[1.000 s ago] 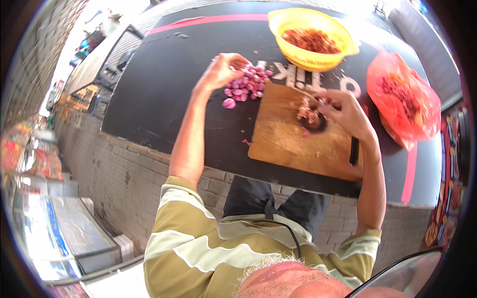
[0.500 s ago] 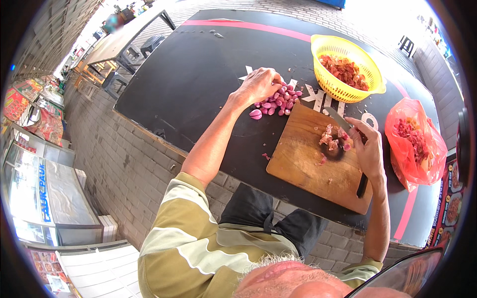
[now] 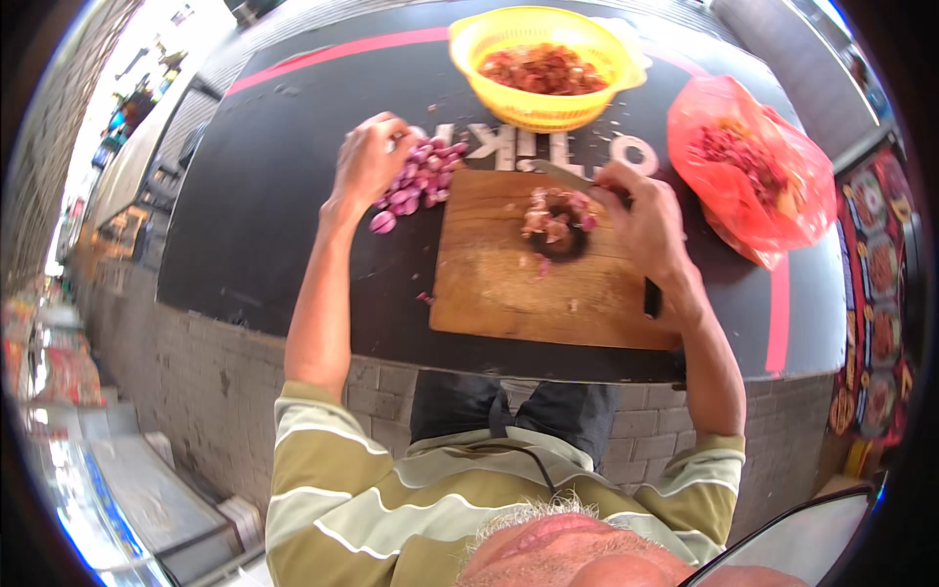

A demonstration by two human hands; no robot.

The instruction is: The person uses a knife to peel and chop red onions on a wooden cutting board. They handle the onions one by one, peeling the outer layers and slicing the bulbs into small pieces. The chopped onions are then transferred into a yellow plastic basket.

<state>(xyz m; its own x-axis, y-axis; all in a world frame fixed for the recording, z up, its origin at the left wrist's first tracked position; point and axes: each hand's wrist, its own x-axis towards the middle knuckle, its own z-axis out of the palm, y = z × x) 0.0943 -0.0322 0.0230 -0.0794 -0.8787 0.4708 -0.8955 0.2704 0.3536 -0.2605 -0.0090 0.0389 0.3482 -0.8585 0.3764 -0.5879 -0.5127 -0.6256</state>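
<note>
One board [image 3: 479,254], one yellow basket [image 3: 548,112] and one red bag [image 3: 773,230] all show further left than half a second ago. Purple onions [image 3: 419,178], too many to count, lie left of the board. The left hand [image 3: 367,166] bends its fingers beside them; I cannot tell if it holds any. The right hand [image 3: 641,215] grips one knife [image 3: 564,175].

Looks like an open-air food stall or street eatery. Evidence: grey brick paving [image 3: 225,377] underfoot, bright daylight beyond, big lettered black table [image 3: 264,205], second table [image 3: 132,181] off left, counter-like units [image 3: 161,494] lower left, food-photo banner [image 3: 877,303] at right. Prep happens right there: chopping board [image 3: 484,289], purple onions [image 3: 423,176].
</note>
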